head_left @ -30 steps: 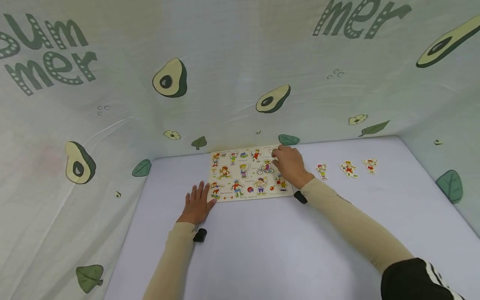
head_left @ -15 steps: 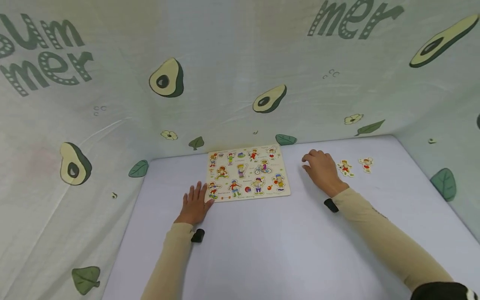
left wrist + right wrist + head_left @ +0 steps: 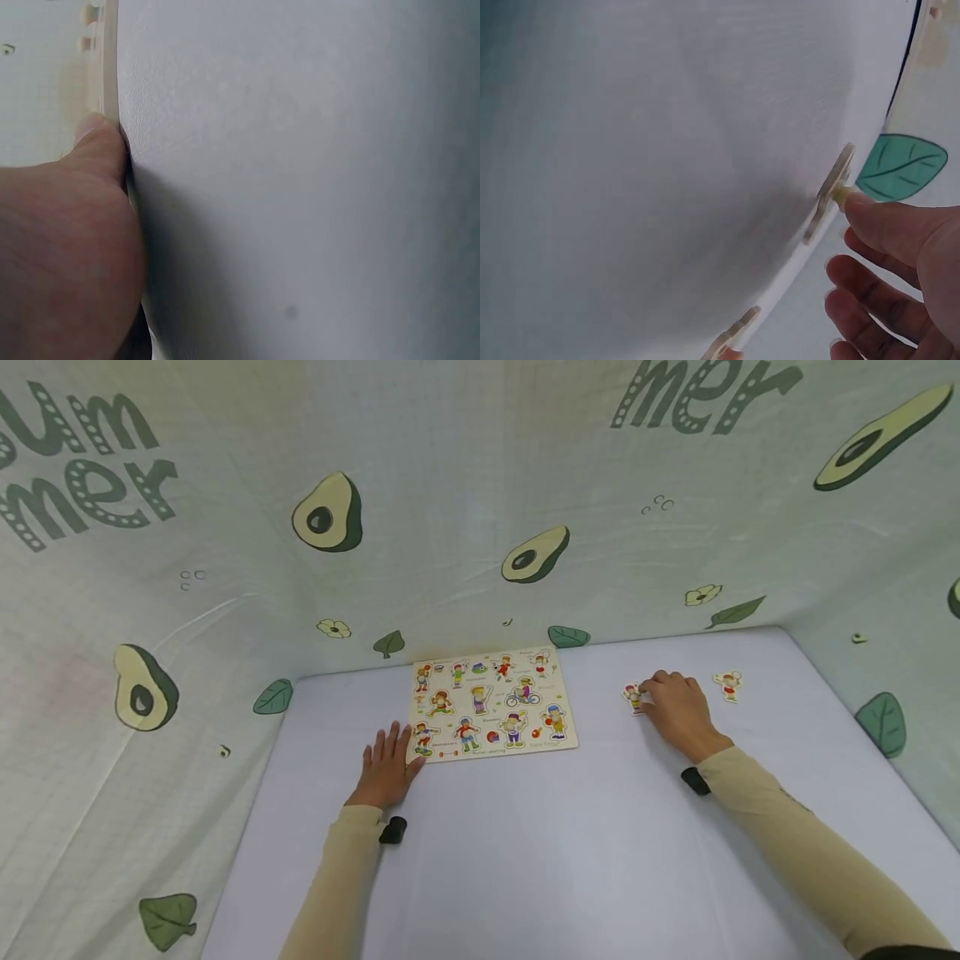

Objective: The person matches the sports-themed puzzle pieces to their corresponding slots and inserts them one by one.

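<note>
A wooden puzzle board (image 3: 498, 704) with printed sports children lies at the back of the white table. My left hand (image 3: 382, 772) rests spread at its lower-left corner; in the left wrist view the thumb (image 3: 101, 150) touches the board's edge. To the right of the board, my right hand (image 3: 681, 714) is at a child-shaped puzzle piece (image 3: 633, 697). In the right wrist view its thumb and a finger pinch the small knob of this puzzle piece (image 3: 829, 191), seen nearly edge-on. The fingertip behind the thumb is mostly hidden.
Another puzzle piece (image 3: 728, 686) lies farther right, past the right hand. A piece's edge (image 3: 735, 334) shows low in the right wrist view. A patterned cloth (image 3: 442, 485) hangs behind the table and at its sides.
My right hand has left the board's upper right, moved rightward over the table and come to a loose puzzle piece, its thumb at the knob. The left hand has stayed at the corner.
</note>
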